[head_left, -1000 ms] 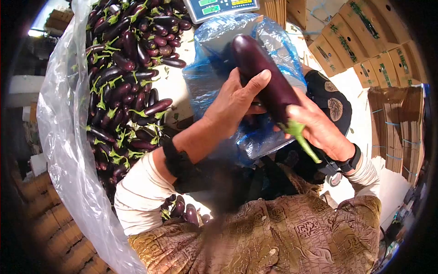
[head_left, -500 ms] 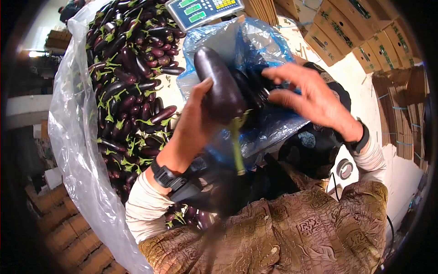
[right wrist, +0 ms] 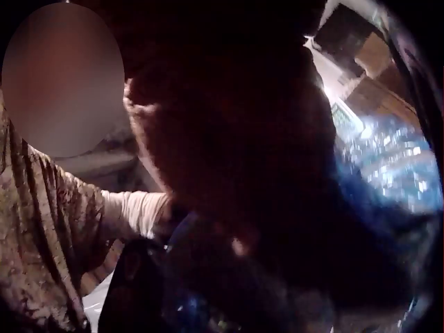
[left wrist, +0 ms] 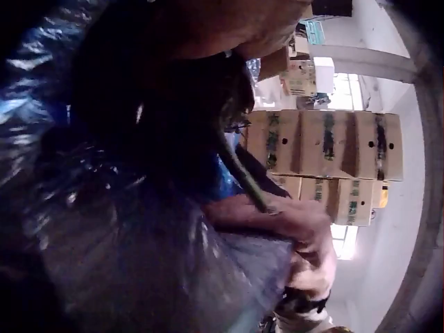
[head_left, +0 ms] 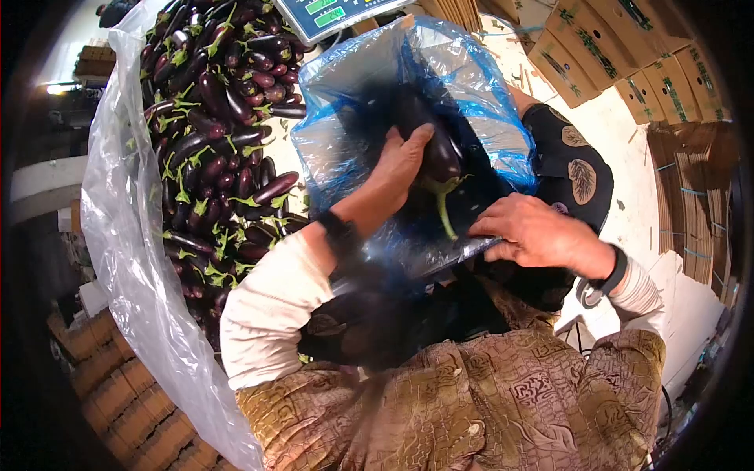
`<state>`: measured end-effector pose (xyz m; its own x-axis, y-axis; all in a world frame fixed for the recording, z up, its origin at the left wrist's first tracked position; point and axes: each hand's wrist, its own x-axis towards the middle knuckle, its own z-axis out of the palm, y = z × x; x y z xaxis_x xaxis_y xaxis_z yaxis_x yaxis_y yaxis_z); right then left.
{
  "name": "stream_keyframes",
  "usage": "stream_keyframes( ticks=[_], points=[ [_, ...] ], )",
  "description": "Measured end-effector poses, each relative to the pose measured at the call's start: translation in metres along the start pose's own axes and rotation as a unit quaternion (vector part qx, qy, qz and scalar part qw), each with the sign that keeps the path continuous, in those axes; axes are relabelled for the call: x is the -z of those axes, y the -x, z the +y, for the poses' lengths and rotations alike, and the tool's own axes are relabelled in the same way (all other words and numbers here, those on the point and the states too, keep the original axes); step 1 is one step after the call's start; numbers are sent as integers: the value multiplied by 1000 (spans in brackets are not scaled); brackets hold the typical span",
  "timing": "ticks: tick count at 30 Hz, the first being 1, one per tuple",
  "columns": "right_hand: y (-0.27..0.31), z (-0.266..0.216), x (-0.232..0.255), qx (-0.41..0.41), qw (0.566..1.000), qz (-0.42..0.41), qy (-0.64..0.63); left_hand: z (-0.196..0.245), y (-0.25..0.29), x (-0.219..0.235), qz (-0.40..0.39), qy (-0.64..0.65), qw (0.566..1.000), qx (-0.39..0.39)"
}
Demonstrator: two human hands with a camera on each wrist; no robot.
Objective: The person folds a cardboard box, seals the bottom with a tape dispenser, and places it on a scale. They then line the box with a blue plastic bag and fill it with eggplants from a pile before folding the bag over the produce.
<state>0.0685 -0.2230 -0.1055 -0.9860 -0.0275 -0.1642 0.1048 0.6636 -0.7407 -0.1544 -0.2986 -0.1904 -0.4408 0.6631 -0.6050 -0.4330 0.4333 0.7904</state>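
Note:
My left hand [head_left: 400, 163] grips a large dark purple eggplant [head_left: 444, 157], thumb on top, inside the mouth of a blue plastic bag [head_left: 495, 110]. Its green stem [head_left: 444, 213] points toward my body. At the near right edge of the bag, my right hand [head_left: 542, 234] pinches the plastic with fingers and thumb. The left wrist view shows the right hand [left wrist: 291, 225] at that edge, just beyond the stem [left wrist: 239, 170]. Deep shadow hides the inside of the bag, and the right wrist view is mostly dark.
A big heap of eggplants [head_left: 212, 157] lies to the left, bordered by clear plastic sheeting [head_left: 118, 212]. Behind the bag stands a digital scale [head_left: 338, 16]. Printed cardboard boxes [head_left: 581, 47] and flattened cartons [head_left: 695, 204] are stacked on the right.
Both hands were on the eggplant, raised over the bag; the right hand released it and moved to the bag's near edge. The left hand has lowered the eggplant into the bag.

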Motion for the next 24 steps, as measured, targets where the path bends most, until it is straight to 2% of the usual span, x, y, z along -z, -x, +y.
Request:
stream_keyframes(
  ticks=[1, 2, 3, 4, 5, 6, 7, 9, 10, 12, 14, 16, 17, 18, 20, 21, 22, 24],
  points=[
    [0, 1, -12, -5, 998, 54, 33, -16, -22, 0, -12, -5, 1000, 10],
    [0, 1, -17, -5, 998, 54, 32, -32, -41, -4, -11, -6, 1000, 11],
    [-1, 1, -20, 39, 996, 84, 14, -46, -58, -10, 1, -64, 998, -16],
    [-2, 2, -23, 82, 990, 113, -5, -39, -52, -20, 15, -122, 992, -40],
    [-3, 4, -27, 101, 989, 113, 0, -37, -40, -30, 25, -221, 975, -10],
    [-4, 6, -27, 102, 988, 111, -2, -44, -39, -34, 27, -220, 975, -9],
    [-5, 5, -28, 100, 989, 112, -7, -53, -38, -37, -12, -310, 950, -32],
    [-3, 4, -32, 94, 989, 110, -14, -64, -34, -39, -37, -384, 918, -92],
    [-3, 3, -33, 95, 989, 110, -9, -64, -31, -43, -35, -383, 919, -89],
    [-7, 2, -32, 101, 989, 109, -2, -57, -27, -50, -25, -440, 897, -3],
    [-10, -2, -29, 76, 996, 41, -9, -56, -27, -45, -47, -439, 897, 1],
    [-11, 1, -25, 61, 998, 24, -15, -60, -29, -41, -71, -438, 896, 4],
    [-12, 1, -23, 43, 999, 9, -19, -64, -32, -39, -68, -445, 892, -34],
    [-12, 0, -21, 44, 999, 7, -16, -60, -33, -38, -66, -451, 887, -73],
    [-9, -4, -17, 56, 998, 16, -31, -47, -44, -33, -74, -476, 874, -63],
    [-8, -6, -13, 57, 998, 11, -30, -33, -47, -27, -83, -505, 857, -51],
    [-8, -7, -6, 54, 998, -13, -41, -9, -47, -19, -80, -503, 859, -51],
    [-12, -8, 5, 55, 996, -40, -49, 52, -38, 3, -244, -566, 786, -50]
  ],
)
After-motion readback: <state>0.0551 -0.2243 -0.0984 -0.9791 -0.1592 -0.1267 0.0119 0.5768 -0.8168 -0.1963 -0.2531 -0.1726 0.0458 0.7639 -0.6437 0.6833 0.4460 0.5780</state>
